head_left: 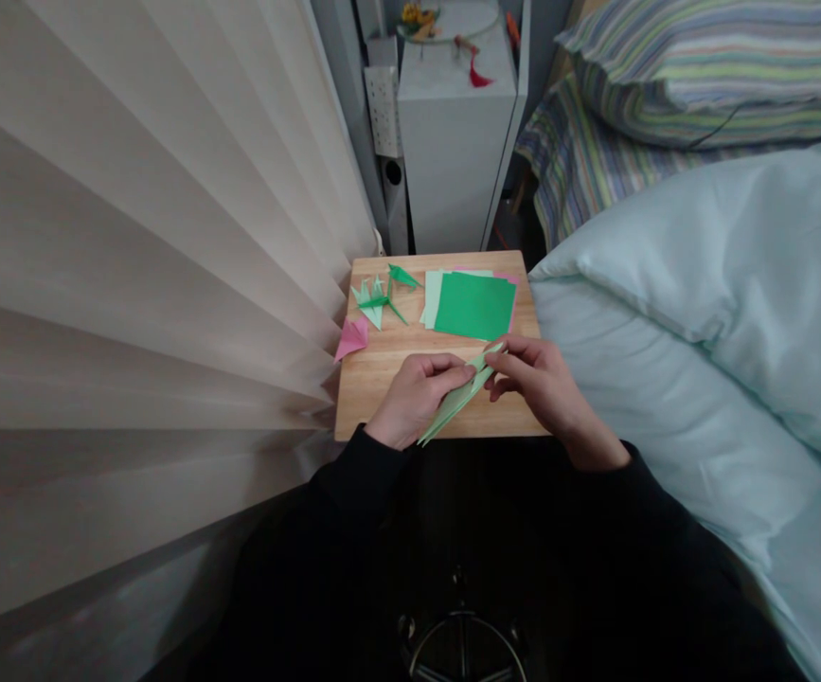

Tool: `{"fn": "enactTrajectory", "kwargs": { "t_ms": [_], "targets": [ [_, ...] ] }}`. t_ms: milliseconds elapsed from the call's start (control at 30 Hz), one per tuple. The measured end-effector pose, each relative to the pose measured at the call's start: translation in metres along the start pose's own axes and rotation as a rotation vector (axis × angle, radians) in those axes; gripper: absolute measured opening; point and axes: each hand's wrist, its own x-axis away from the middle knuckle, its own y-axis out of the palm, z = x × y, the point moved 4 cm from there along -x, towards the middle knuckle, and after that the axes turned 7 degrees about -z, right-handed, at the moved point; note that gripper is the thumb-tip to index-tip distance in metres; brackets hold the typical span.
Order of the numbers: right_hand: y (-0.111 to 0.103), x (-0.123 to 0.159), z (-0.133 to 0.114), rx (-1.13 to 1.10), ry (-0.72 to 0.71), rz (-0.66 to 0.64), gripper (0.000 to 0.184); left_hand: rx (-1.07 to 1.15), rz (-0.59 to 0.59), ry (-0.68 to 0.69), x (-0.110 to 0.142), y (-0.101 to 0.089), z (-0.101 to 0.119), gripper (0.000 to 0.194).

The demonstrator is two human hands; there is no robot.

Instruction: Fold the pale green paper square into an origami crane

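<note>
A narrow piece of folded light green paper (456,403) slants over the front part of a small wooden table (374,388). My left hand (417,393) grips it along the middle, thumb on top. At its upper right end, the fingertips of my right hand (534,379) pinch the tip. Beyond my hands lies a stack of paper sheets, with a bright green sheet (475,305) on top and pale green and pink edges showing. Several folded green paper figures (382,298) and a pink folded paper (353,338) sit at the table's left.
Pleated curtains (189,218) hang along the left, touching the table's edge. To the right is a bed with a pale blue quilt (701,332) and striped pillows (722,66). A white cabinet (453,161) stands behind the table. A chair base (463,644) shows below.
</note>
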Motion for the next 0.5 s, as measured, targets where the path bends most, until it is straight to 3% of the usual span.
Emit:
{"fn": "enactTrajectory", "kwargs": {
  "t_ms": [233, 500],
  "targets": [
    [-0.0014, -0.0002, -0.0001, 0.020, 0.006, 0.005, 0.035, 0.027, -0.015, 0.018, 0.0014, -0.0004, 0.0015, 0.025],
    [-0.0044, 0.0009, -0.0034, 0.054, -0.035, 0.019, 0.038, 0.156, -0.112, -0.099, 0.0041, 0.0047, -0.0025, 0.031]
  ]
}}
